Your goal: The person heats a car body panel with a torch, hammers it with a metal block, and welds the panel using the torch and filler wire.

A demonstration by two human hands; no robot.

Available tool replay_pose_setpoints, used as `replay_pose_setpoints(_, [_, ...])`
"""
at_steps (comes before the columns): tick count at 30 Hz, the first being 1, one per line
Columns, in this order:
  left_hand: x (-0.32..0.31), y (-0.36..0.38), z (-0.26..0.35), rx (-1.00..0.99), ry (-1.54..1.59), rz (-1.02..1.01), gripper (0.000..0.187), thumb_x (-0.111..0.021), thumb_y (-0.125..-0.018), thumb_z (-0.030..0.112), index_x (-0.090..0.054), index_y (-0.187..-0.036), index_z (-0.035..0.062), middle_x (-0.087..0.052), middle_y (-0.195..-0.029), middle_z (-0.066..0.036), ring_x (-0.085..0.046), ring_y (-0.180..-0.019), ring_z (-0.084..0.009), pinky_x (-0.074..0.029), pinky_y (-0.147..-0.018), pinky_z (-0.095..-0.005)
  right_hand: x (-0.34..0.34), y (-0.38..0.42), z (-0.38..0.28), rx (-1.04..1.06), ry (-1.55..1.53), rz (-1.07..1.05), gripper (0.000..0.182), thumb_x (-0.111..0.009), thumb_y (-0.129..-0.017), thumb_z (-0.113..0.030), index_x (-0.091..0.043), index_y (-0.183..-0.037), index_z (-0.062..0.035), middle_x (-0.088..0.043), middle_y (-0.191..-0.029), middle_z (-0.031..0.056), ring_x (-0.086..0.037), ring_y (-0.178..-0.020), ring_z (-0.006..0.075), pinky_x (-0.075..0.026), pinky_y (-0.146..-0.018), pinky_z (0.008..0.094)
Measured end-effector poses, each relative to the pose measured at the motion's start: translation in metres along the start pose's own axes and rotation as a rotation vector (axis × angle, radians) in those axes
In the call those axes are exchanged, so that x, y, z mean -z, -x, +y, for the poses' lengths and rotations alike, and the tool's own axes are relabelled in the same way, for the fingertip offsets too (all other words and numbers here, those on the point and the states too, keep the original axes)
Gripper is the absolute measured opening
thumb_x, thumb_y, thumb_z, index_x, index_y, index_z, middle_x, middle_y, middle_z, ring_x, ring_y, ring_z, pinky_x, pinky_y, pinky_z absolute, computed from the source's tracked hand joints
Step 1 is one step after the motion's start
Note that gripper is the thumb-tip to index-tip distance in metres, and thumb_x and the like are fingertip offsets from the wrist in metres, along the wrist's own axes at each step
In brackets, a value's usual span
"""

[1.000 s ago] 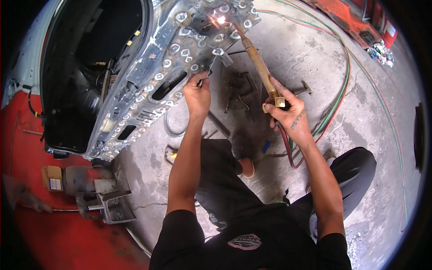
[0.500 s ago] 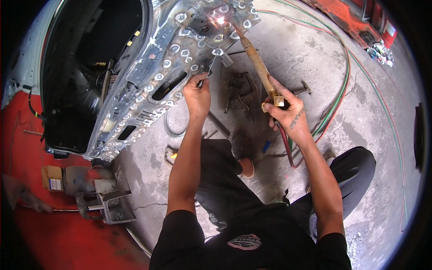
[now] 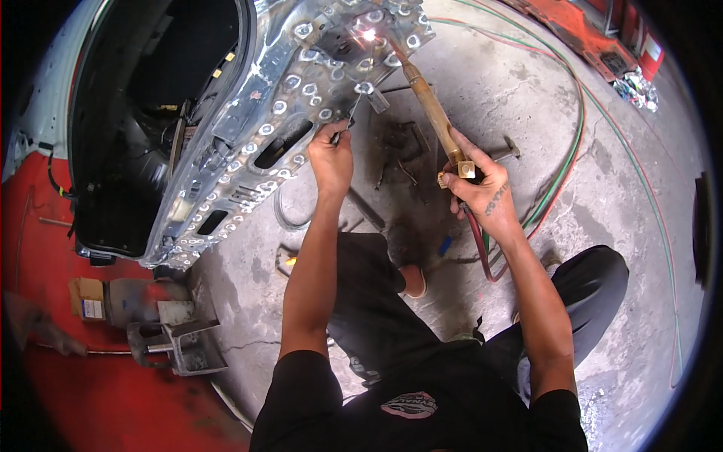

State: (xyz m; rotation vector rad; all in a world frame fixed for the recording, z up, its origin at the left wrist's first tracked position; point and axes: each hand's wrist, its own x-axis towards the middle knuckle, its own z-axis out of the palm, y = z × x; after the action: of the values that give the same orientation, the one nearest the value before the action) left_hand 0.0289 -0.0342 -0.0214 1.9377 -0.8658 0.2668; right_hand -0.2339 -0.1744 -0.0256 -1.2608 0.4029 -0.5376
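Note:
My right hand [image 3: 483, 185] is wrapped round the valve end of a brass torch [image 3: 431, 105], whose tip points up and left at a bright glowing spot [image 3: 368, 35] on a bare metal car panel [image 3: 282, 105]. The panel is dotted with round weld marks. Just below the panel's edge, my left hand [image 3: 330, 160] pinches a thin rod-like piece [image 3: 354, 111] that reaches up toward the panel. Red and green hoses [image 3: 566, 169] run from the torch across the floor.
Concrete floor [image 3: 595, 196] lies beneath, with a hammer [image 3: 510, 148] and metal scraps [image 3: 407, 154] behind the torch. At left are a cardboard box [image 3: 86, 297] and a metal bracket [image 3: 181, 348] on a red surface [image 3: 113, 399]. An orange-red frame [image 3: 576, 34] stands at upper right.
The glow at the torch tip looks slightly different, with fewer sparks around it. Both hands hold nearly the same places.

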Motion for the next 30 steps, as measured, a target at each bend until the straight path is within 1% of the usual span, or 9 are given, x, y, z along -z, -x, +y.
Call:
replay_pose_setpoints(5, [-0.001,-0.0004,-0.004,-0.006,0.021,0.006,0.019,-0.07,-0.092,-0.005,-0.078,-0.109,-0.004,-0.078,-0.106,-0.018,-0.074,-0.096,-0.0239,-0.055,-0.088,-0.0333,0.0006,-0.0003,0.0015,-0.003,-0.01,-0.005,0.069,-0.07,-0.096,0.005,-0.05,-0.16,-0.0112,-0.069,-0.099,0.005,-0.063,-0.06,0.0092,-0.051,-0.048,0.0243])
replay_pose_setpoints(13, [-0.0005,-0.0005,-0.0037,0.004,0.011,0.0,0.019,-0.071,-0.091,-0.006,-0.077,-0.109,-0.0041,-0.078,-0.107,-0.018,-0.074,-0.097,-0.0254,-0.056,-0.089,-0.0337,-0.0002,-0.0007,0.0015,-0.004,-0.011,-0.005,0.069,-0.07,-0.096,0.005,-0.05,-0.16,-0.0117,-0.07,-0.099,0.0053,-0.063,-0.059,0.0092,-0.051,-0.048,0.0241])
replay_pose_setpoints(16, [0.0004,-0.0001,-0.0008,0.004,0.003,-0.003,0.019,-0.071,-0.091,-0.006,-0.077,-0.109,-0.0041,-0.078,-0.107,-0.018,-0.074,-0.097,-0.0253,-0.056,-0.089,-0.0337,0.0004,0.0002,0.0012,-0.007,-0.002,-0.011,0.072,-0.071,-0.095,-0.001,-0.047,-0.162,-0.0139,-0.068,-0.096,0.0032,-0.061,-0.06,0.0097,-0.052,-0.05,0.0271])
replay_pose_setpoints(19, [0.0008,0.0002,0.0012,0.012,0.002,-0.003,0.019,-0.071,-0.092,-0.006,-0.077,-0.11,-0.0041,-0.079,-0.107,-0.018,-0.074,-0.096,-0.0246,-0.056,-0.088,-0.0337,-0.0003,0.0001,0.0012,-0.005,-0.013,-0.004,0.069,-0.071,-0.096,0.005,-0.05,-0.16,-0.012,-0.07,-0.098,0.0048,-0.063,-0.059,0.009,-0.051,-0.048,0.0241])
replay_pose_setpoints(23, [0.0001,-0.0004,0.0022,0.027,-0.004,0.0,0.019,-0.07,-0.092,-0.005,-0.078,-0.11,-0.004,-0.079,-0.105,-0.018,-0.074,-0.095,-0.0234,-0.056,-0.087,-0.0335,0.0006,-0.0002,0.0017,0.005,-0.016,-0.011,0.069,-0.071,-0.096,0.005,-0.049,-0.16,-0.0117,-0.07,-0.098,0.005,-0.063,-0.06,0.0088,-0.051,-0.048,0.0239])
replay_pose_setpoints(30, [-0.0012,-0.0008,0.0012,-0.014,0.001,0.016,0.019,-0.071,-0.091,-0.005,-0.078,-0.109,-0.0039,-0.079,-0.104,-0.018,-0.074,-0.093,-0.0231,-0.056,-0.086,-0.0333,0.0001,-0.0001,0.0009,0.003,-0.013,-0.013,0.07,-0.07,-0.096,0.005,-0.049,-0.16,-0.0114,-0.07,-0.099,0.0055,-0.063,-0.06,0.0088,-0.051,-0.048,0.0237])
